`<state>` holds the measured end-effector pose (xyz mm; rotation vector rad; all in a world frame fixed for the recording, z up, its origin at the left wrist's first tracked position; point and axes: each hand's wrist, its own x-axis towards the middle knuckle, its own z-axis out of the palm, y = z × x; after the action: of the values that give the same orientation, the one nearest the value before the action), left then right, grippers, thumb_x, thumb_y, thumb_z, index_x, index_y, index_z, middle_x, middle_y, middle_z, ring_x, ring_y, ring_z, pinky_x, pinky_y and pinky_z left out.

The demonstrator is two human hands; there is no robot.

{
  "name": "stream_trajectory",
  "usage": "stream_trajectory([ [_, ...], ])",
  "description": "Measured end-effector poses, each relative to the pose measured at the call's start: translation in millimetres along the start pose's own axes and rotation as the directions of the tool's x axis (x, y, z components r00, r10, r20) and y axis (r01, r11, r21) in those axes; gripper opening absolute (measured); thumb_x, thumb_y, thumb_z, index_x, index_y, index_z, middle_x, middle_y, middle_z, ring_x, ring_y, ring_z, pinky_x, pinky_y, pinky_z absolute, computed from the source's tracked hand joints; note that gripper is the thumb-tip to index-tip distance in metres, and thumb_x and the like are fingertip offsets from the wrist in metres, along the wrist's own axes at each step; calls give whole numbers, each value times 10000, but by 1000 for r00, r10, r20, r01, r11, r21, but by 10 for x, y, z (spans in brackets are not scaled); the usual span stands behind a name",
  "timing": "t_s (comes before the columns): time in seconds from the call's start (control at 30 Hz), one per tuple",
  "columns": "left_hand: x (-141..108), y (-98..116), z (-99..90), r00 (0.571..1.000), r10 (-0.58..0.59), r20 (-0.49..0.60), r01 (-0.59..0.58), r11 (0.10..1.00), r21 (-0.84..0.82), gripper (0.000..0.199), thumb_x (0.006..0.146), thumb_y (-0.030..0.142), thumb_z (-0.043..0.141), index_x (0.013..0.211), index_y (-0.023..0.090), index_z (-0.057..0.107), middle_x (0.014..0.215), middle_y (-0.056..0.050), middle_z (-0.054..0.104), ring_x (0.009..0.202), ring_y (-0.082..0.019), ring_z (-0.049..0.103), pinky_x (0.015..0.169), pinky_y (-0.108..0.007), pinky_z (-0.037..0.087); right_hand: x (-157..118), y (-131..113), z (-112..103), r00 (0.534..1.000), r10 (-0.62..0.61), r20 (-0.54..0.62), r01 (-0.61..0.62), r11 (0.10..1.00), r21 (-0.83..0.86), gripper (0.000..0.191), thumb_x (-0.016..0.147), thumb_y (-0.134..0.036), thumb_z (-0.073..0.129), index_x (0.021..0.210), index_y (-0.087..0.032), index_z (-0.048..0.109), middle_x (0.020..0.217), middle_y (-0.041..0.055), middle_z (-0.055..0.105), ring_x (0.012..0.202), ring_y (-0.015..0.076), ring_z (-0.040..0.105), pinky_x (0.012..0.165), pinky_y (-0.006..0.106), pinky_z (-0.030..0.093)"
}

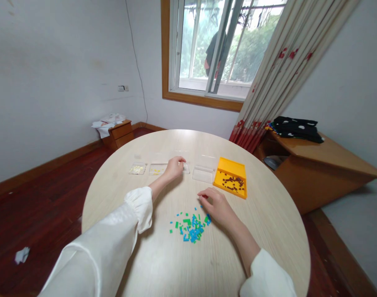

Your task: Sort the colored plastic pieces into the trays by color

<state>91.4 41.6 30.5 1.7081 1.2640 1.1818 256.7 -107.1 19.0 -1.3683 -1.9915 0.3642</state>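
Note:
My left hand (175, 166) reaches over a small clear plastic box (186, 168), its fingers curled together; whatever they hold is hidden. My right hand (216, 203) hovers at the upper right of a loose pile of green and blue building bricks (193, 227). Thumb and forefinger of that hand are pinched, with a tiny dark red spot between them that is too small to name. To the right stands an open yellow box (230, 166) with dark brown small pieces (234, 182) in it. Another clear box (203, 175) with its lid up sits between the left hand and the yellow box.
Left of my left hand, a clear box (154, 170) holds yellow bits, and another clear box (137, 169) holds pale pieces. All rest on a round wooden table (163, 268). Beyond it are a window, a curtain (278, 74) and a side desk (337, 165) with dark cloth.

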Motion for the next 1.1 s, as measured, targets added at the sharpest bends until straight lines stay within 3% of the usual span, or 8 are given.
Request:
stream_trajectory([
  [0.23,-287,-72,-175,992,118,51,-124,983,133,185,727,64,504,767,153,661,876,-68,672,895,-190,593,888,-332,433,-18,-195,55,987,-74,141,69,997,39,108,816,-136,568,853,-186,656,840,46,655,845,185,579,790,343,437],
  [0.37,-583,-168,-259,984,171,53,-175,980,90,179,740,75,501,799,151,653,879,-67,667,869,-176,598,836,-305,453,-37,-313,189,968,-123,218,122,992,21,115,816,-134,601,885,-194,669,870,46,664,875,186,575,808,350,410],
  [0.53,-783,-221,-343,999,41,30,-38,996,-85,131,750,115,506,788,138,630,675,-5,617,651,-125,572,654,-236,444,-36,-368,290,948,-103,300,121,992,-40,74,779,-153,661,840,-191,674,854,33,662,865,181,581,793,341,390],
  [0.63,-817,-197,-373,995,-19,94,36,982,-183,122,767,157,509,822,136,615,499,62,495,466,-85,468,498,-192,364,-34,-391,290,946,-96,310,118,992,-54,75,799,-123,623,764,-183,653,811,22,659,832,166,583,779,325,383],
  [0.77,-864,-145,-359,968,-100,229,162,949,-270,76,763,200,566,760,130,596,464,70,474,394,-56,414,420,-169,310,-30,-389,270,959,-119,255,137,989,-53,104,828,-116,566,761,-182,612,797,25,644,798,171,566,750,329,391],
  [0.83,-899,-110,-347,913,-194,360,319,888,-331,106,770,219,578,739,119,589,503,39,530,388,-61,452,416,-179,357,-22,-375,258,981,-122,151,129,991,-40,104,836,-119,545,773,-184,596,797,33,637,794,183,556,739,338,397],
  [0.97,-982,-21,-348,672,-280,686,667,630,-397,185,817,232,539,789,63,609,653,-80,647,505,-137,608,521,-269,504,-6,-357,239,989,-128,-79,128,992,3,108,861,-168,518,798,-200,600,794,50,635,798,202,549,728,352,409],
  [1.1,-1049,34,-337,526,-245,814,794,485,-367,228,852,164,461,760,25,616,621,-133,660,559,-169,652,583,-266,524,0,-364,246,981,-150,-126,156,987,44,126,875,-199,509,841,-205,630,795,55,643,797,206,554,722,349,427],
])
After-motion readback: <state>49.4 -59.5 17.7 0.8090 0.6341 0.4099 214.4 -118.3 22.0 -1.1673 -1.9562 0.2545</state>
